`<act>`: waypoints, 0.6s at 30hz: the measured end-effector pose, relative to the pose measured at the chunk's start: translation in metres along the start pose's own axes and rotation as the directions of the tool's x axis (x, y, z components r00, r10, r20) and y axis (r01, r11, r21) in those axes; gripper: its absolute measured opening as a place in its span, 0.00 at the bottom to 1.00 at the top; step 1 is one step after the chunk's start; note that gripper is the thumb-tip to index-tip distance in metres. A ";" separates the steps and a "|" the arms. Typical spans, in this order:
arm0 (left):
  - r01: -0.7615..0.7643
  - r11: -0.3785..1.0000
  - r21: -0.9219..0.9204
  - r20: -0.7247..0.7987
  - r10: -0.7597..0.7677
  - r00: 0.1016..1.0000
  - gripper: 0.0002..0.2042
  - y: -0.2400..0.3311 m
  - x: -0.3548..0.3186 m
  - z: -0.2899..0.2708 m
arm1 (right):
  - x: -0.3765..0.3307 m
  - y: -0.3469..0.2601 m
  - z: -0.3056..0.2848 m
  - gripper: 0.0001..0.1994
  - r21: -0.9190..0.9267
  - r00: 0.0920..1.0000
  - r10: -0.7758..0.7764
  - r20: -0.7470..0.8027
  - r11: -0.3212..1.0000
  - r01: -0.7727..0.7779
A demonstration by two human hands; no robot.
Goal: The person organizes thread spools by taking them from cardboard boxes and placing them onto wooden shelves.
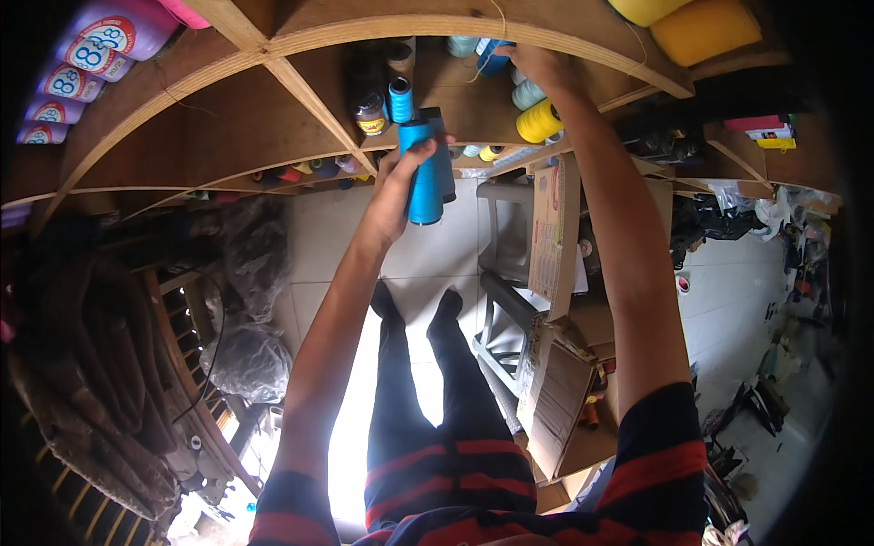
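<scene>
My left hand [399, 177] is closed around a bright blue thread spool [425, 196] and a darker grey-blue spool [447, 168] pressed against it. Both are held upright in front of the shelf. Up in a shelf compartment, my right hand [539, 68] has its fingertips on a blue thread spool [492, 62]; the shelf edge hides part of that grip. Beside this spool sit pale green spools [526, 94] and a yellow spool [541, 121]. A smaller blue spool [401, 100] stands just above the held ones, next to a dark jar [370, 114].
The wooden shelf [309, 41] curves across the top, with purple thread cones [105, 55] at left and orange-yellow ones [701, 35] at right. Below stand a grey plastic stool [505, 309] and open cardboard boxes [555, 391]. Brown cloth [100, 364] hangs at the left.
</scene>
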State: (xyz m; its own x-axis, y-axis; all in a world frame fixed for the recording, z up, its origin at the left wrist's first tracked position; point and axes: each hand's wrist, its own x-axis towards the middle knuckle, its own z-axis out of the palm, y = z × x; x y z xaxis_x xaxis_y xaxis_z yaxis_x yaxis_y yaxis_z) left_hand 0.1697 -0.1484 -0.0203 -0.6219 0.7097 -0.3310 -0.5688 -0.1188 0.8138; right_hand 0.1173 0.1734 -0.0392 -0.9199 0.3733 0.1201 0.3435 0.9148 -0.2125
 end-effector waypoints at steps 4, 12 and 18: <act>0.016 1.000 0.001 0.006 -0.016 1.000 0.26 0.004 -0.005 -0.008 | -0.012 -0.020 -0.003 0.24 0.035 0.997 -0.017 -0.070 0.999 0.020; -0.022 1.000 0.005 0.014 0.022 1.000 0.27 0.011 -0.001 -0.001 | -0.033 -0.046 -0.034 0.23 -0.149 0.992 -0.107 -0.070 0.984 0.096; -0.019 0.997 -0.078 0.115 0.028 0.993 0.29 0.020 0.012 0.001 | -0.051 -0.079 -0.053 0.21 0.509 0.953 -0.173 0.249 0.860 0.024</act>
State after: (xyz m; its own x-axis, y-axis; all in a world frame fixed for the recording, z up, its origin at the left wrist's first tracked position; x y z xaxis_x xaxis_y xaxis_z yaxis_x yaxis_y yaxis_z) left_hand 0.1514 -0.1417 -0.0081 -0.5715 0.7811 -0.2516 -0.5972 -0.1857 0.7803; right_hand 0.1475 0.0903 0.0228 -0.9832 0.1589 -0.0898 0.1775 0.7175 -0.6735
